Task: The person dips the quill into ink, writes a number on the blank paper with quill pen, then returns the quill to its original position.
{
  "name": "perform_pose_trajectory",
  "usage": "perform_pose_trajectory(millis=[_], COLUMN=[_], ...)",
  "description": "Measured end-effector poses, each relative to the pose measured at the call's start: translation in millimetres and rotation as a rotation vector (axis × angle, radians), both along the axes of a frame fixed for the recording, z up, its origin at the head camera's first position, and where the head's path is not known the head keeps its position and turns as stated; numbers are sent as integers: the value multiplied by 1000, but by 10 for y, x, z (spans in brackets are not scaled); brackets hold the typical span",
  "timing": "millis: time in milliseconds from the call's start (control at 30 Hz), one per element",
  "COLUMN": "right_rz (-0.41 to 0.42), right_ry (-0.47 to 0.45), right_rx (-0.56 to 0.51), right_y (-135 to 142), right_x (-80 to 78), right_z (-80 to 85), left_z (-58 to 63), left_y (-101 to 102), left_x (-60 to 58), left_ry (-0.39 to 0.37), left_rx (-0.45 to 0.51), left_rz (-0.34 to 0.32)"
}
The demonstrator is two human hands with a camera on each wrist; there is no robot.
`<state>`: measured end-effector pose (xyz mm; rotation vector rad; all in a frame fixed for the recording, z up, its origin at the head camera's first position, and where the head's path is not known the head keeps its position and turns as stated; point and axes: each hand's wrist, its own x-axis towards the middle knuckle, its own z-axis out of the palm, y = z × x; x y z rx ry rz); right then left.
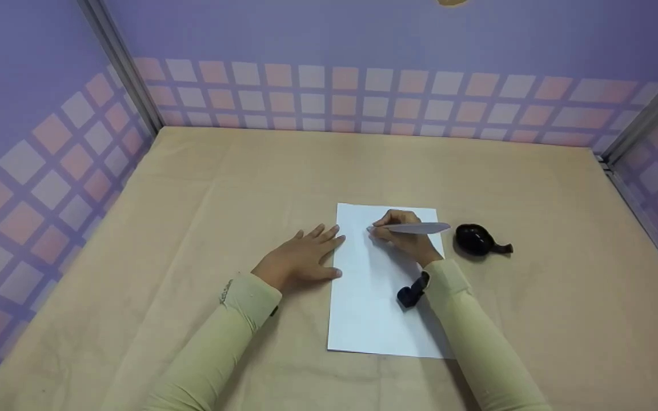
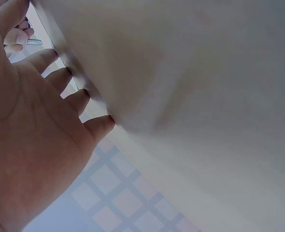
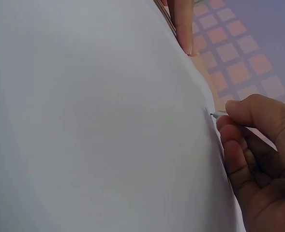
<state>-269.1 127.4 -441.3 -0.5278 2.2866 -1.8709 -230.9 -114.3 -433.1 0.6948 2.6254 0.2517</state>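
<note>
Presently: one white pen (image 1: 420, 228), pinched in the right hand (image 1: 410, 241) over the paper sheet (image 1: 369, 319) — long axis nine to three o'clock, tip at nine, contact uncertain. One left hand (image 1: 304, 257), farther off, fingers splayed at the sheet's nine-o'clock edge. One black dish (image 1: 473, 239), three o'clock from the right hand.

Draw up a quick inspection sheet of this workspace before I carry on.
Surface: beige cloth, lightly creased.
Job's things: white paper lying on the cloth, no marks discernible; pale pen, tip at the paper, contact uncertain.
Clutter: small black bowl with a handle, right of the paper, not touching it.
Grips: left grip spread, fingertips at the paper's left edge; right grip pinches the pen.
Cables: nothing seen.
Surroundings: purple walls with pink and white squares; metal corner posts.
</note>
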Motion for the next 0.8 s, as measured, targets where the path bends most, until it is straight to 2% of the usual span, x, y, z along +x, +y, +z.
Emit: perform_pose_trajectory(millis=[267,433,667,800], right_rz=[39,43,34,33], right_ry=[31,15,-19,-6], right_rx=[11,15,52,58], right_y=[-4,-15,4,13], right_x=[14,3,-116,-124], right_z=[13,6,-168,-205], left_z=[-14,-19,-9,-15], left_y=[-7,-7,0,5], left_x=[2,3,2,0], left_ry=[13,18,9,9], left_rx=[13,23,21,25], left_rz=[-2,2,5,6])
